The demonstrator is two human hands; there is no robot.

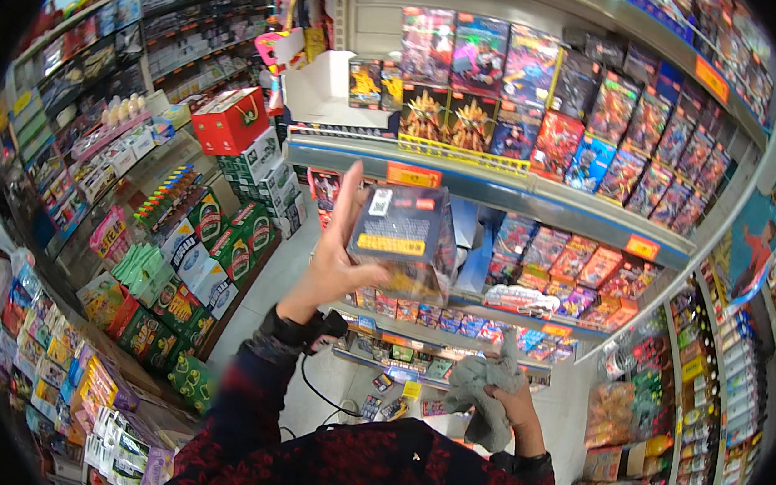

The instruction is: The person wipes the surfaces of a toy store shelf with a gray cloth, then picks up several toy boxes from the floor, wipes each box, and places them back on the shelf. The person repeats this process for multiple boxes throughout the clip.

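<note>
My left hand (pixel 342 259) is at a dark toy box (pixel 399 226) with a clear plastic front, its thumb along the lower edge and its index finger pointing up beside it. That box is raised in front of the shelf edge, with a printed side facing me. A grey cloth (pixel 485 394) hangs bunched in my right hand (pixel 515 406), low on the right, close to my body. Boxed toys with golden figures (pixel 472 123) stand on the shelf beyond the raised box. Beside them sits an open white carton (pixel 314 90).
A metal shelf edge (pixel 535 199) with orange price tags crosses ahead. Lower shelves hold small boxed toys (pixel 545 244). Small packages (pixel 395 407) lie on the floor near me. Green beer cartons (pixel 231 237) are stacked at left; bottle shelves (pixel 696 403) stand at right.
</note>
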